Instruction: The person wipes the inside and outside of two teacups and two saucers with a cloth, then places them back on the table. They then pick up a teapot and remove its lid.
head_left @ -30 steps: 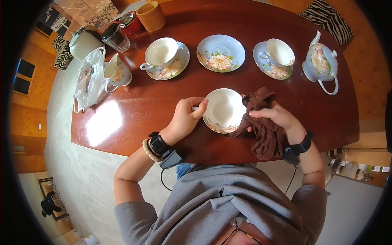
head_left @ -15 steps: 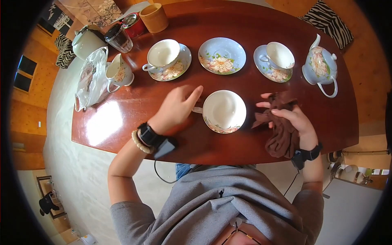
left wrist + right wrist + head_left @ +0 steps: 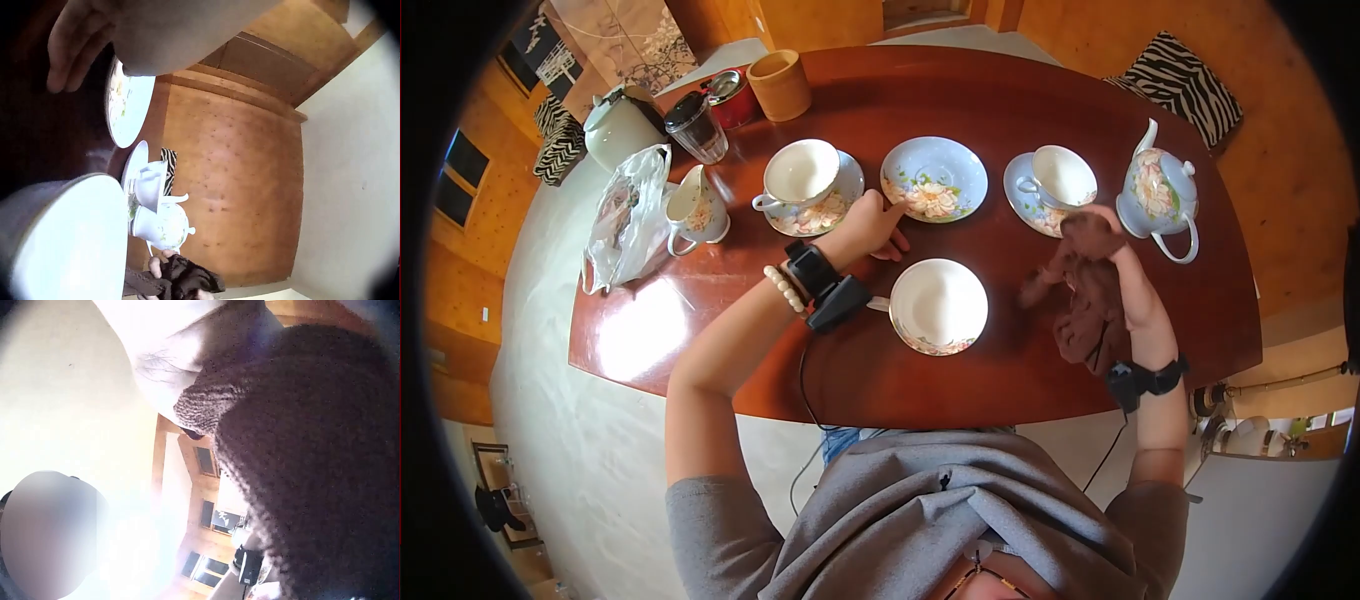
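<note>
The left hand [image 3: 866, 228] is at the lower-left edge of the flowered middle saucer [image 3: 960, 180], thumb side at its rim; whether they touch I cannot tell. In the left wrist view, its fingers [image 3: 78, 53] extend over the table beside the saucer [image 3: 132, 109]. A white cup [image 3: 940, 300] stands upright on the table below, untouched, handle pointing left; it looms large in the left wrist view [image 3: 75, 244]. The right hand [image 3: 1112, 232] grips a bunched brown cloth [image 3: 1085, 310] near the right saucer. That cloth [image 3: 306, 456] fills much of the right wrist view.
Two cups [image 3: 802, 172] [image 3: 1064, 177] stand on saucers either side of the middle one. A teapot [image 3: 1160, 187] is at the right. At the left are a creamer [image 3: 697, 212], plastic bag [image 3: 630, 220], pale pot [image 3: 622, 133], glass jar [image 3: 698, 130], red tin [image 3: 733, 100] and wooden cup [image 3: 780, 88].
The left hand has let go of the cup and moved up to the middle saucer. The right hand has carried the cloth away from the cup, to the right and farther back. The head view has tilted up.
</note>
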A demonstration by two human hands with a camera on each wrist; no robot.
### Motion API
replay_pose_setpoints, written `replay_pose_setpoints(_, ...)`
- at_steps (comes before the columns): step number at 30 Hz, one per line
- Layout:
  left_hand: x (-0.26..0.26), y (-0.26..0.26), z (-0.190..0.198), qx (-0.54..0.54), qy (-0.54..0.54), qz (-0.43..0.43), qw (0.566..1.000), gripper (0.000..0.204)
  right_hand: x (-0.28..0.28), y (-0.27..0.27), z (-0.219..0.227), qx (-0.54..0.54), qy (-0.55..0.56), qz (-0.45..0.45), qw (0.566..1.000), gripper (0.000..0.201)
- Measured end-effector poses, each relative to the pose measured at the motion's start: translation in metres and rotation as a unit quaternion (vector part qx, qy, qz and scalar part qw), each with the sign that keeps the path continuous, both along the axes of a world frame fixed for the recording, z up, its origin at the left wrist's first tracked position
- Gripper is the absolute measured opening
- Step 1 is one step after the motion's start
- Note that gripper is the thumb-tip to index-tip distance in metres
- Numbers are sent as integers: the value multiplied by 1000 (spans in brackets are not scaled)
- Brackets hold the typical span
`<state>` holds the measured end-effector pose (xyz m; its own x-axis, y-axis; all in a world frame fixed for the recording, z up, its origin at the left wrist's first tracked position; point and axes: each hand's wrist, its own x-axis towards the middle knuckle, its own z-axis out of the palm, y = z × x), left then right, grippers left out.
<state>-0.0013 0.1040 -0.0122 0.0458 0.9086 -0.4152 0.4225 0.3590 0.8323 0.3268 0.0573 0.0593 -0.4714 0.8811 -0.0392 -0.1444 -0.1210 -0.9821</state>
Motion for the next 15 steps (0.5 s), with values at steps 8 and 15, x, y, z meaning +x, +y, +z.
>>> replay_pose_setpoints(8, 5, 18, -15, 17, -161, 64, 985, 29, -57, 35, 15, 120, -75, -70, 987, 24)
replay_pose_setpoints(15, 0, 23, -17, 148, -231, 80, 958, 18, -31, 17, 10, 92, -42, -100, 990, 28)
